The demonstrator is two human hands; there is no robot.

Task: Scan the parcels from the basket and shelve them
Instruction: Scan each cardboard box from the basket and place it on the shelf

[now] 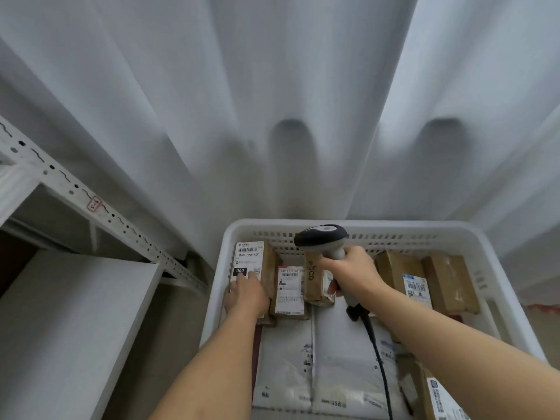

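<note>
A white plastic basket point(394, 228) stands before me, full of parcels. My left hand point(247, 294) lies on a brown box with a white label marked 060 point(250, 259) at the basket's far left, fingers spread over its near end. My right hand point(353, 275) grips the handle of a grey and black barcode scanner point(322, 236), whose head points left over the boxes. Its black cable point(377, 353) trails toward me. Beside the 060 box lie a second labelled box point(291, 289) and a brown PICO box point(313, 280).
More brown boxes point(448, 280) sit at the basket's right, and white mailer bags point(306, 368) cover its near part. A white metal shelf rack point(60, 313) stands at the left with a bare board. White curtains point(272, 101) hang behind the basket.
</note>
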